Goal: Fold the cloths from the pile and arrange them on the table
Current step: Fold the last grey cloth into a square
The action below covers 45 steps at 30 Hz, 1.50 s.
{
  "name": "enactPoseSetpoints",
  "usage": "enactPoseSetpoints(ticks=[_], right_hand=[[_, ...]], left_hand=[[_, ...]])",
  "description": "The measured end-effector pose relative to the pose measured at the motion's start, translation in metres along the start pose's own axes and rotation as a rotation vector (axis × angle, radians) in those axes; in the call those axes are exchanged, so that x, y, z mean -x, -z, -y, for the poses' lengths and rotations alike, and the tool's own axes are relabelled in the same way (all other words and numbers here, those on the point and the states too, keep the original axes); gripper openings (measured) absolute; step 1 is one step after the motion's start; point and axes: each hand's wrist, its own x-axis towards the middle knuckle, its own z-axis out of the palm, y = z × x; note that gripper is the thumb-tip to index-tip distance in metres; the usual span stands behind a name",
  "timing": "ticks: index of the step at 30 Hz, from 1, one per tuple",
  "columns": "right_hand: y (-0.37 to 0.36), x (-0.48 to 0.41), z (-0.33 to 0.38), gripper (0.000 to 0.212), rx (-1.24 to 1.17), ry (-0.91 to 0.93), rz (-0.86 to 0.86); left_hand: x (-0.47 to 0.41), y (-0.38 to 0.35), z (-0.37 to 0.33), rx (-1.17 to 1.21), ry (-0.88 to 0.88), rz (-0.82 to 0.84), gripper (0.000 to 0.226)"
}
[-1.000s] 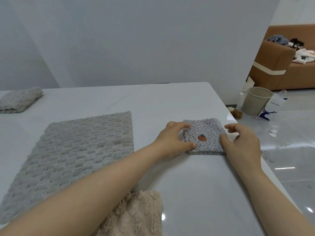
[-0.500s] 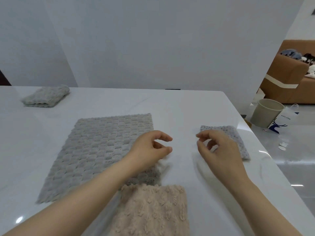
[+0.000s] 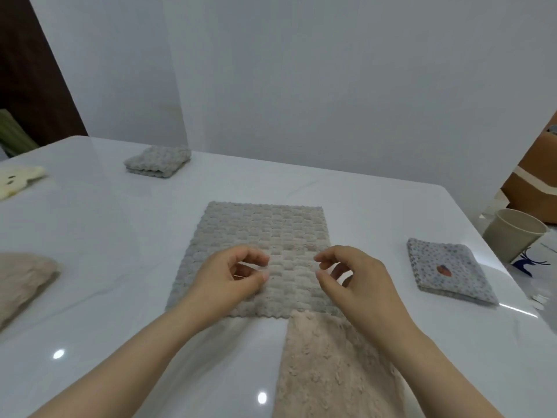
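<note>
Fingers (image 3: 256,257) of left hand (image 3: 232,282) and right hand (image 3: 361,285) hovered loosely curled, pinching nothing, above grey cloth (image 3: 262,233); soft, light, limp, probably best pinched at its 12 o'clock corners.

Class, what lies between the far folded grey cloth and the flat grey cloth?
Nothing: the head view shows only bare white table between the folded grey cloth and the flat grey cloth.

Light soft, even, cool; scene bright enough. Glossy table (image 3: 126,267) kicks back two round glints (image 3: 58,354), both nearer than left hand (image 3: 232,279); glare streak (image 3: 518,309) right of right hand (image 3: 358,282). Faint shadows under forearms (image 3: 135,357). Fingertips (image 3: 264,276) slightly smeared, overall detail soft. Wide-angle bend: table edge bows, wall (image 3: 331,86) lines lean at frame edges.
</note>
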Motion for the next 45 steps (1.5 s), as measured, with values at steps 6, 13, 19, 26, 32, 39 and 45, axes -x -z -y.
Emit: enactPoseSetpoints(ticks=[6, 13, 19, 26, 32, 39, 45], right_hand=[[-0.020, 0.006, 0.026, 0.017, 0.037, 0.043, 0.111], [-0.037, 0.012, 0.042, 0.022, 0.136, 0.093, 0.228], [-0.052, 0.010, 0.050, 0.034, 0.313, 0.130, 0.347], [-0.071, 0.003, 0.053, 0.035, 0.447, 0.166, 0.444], [-0.081, -0.006, 0.049, 0.032, 0.536, 0.209, 0.407], [-0.072, -0.020, 0.043, 0.025, 0.660, 0.196, 0.362], [-0.040, -0.025, 0.029, 0.012, 0.691, 0.148, 0.289]], left_hand=[[0.023, 0.032, 0.015, -0.010, -0.029, -0.078, 0.018], [0.043, 0.052, 0.038, -0.262, -0.097, -0.109, 0.025], [0.048, 0.054, 0.057, -0.549, -0.226, -0.066, 0.034], [0.039, 0.054, 0.064, -0.672, -0.315, -0.057, 0.023], [0.030, 0.052, 0.064, -0.728, -0.349, -0.094, 0.020], [0.028, 0.058, 0.063, -0.746, -0.355, -0.039, 0.018], [0.023, 0.059, 0.063, -0.715, -0.331, -0.069, 0.013]])
